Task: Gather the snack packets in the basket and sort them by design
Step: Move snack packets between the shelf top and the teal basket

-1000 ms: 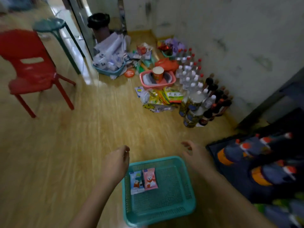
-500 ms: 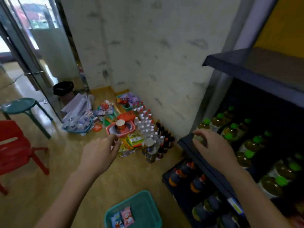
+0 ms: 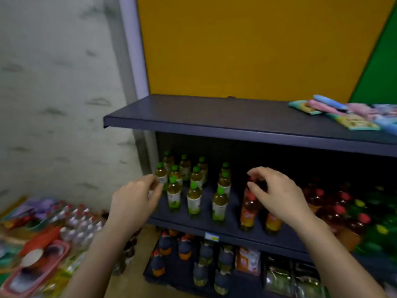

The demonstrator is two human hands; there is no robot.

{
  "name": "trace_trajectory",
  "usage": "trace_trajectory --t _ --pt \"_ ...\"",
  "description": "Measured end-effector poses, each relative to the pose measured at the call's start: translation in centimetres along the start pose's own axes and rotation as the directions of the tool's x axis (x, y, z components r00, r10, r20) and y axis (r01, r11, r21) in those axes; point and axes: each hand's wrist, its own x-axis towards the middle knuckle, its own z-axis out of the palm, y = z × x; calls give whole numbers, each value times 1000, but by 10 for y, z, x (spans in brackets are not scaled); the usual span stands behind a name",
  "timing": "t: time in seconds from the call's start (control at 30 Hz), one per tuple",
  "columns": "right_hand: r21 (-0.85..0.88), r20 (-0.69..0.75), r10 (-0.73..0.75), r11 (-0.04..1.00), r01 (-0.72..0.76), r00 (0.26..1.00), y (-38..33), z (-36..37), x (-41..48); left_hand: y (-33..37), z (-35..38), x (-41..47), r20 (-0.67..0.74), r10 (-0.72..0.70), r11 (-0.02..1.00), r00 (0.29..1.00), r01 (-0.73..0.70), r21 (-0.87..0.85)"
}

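Observation:
Several snack packets [image 3: 343, 114] in teal, pink and blue lie in a loose heap at the right end of the top dark shelf [image 3: 214, 117]. My left hand [image 3: 137, 201] hovers in front of the shelf's left corner, fingers loosely curled, holding nothing. My right hand [image 3: 279, 194] is raised in front of the bottle shelf, fingers apart and curved, also holding nothing. Both hands are well below and left of the packets. The teal basket is out of view.
Green-capped bottles [image 3: 193, 186] and red-capped bottles [image 3: 249, 209] fill the middle shelf; dark bottles [image 3: 184, 252] and bags stand on the lowest one. On the floor at left lie clear bottles [image 3: 79, 222], a pink tub [image 3: 38, 269] and mixed goods. A grey wall is at left.
The view has swung up from the floor and basket to the shelves. Both hands have risen to the middle shelf's height. The basket with two packets has left the view.

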Motion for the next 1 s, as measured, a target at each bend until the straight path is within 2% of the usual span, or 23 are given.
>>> trace_trajectory --t 0.2,0.33,0.47,0.6,0.77,1.0 --pt "-53 -169 217 972 -228 962 84 -70 -27 117 29 49 -51 275 950 960 -279 -136" --pt "-40 -227 287 952 -304 931 135 -98 -26 185 55 78 -97 348 906 933 -361 -222" --pt "-29 -241 296 950 -312 924 184 -119 -1 243 81 109 -117 377 881 919 -394 -261" --pt "15 -246 269 962 -274 931 227 -141 43 293 103 151 -60 366 894 929 -369 -254" --pt "60 -230 199 980 -190 953 261 -156 120 336 128 206 49 253 931 966 -229 -285" --pt "107 -128 281 957 -269 951 297 -155 225 383 157 273 166 204 911 965 -125 -394"
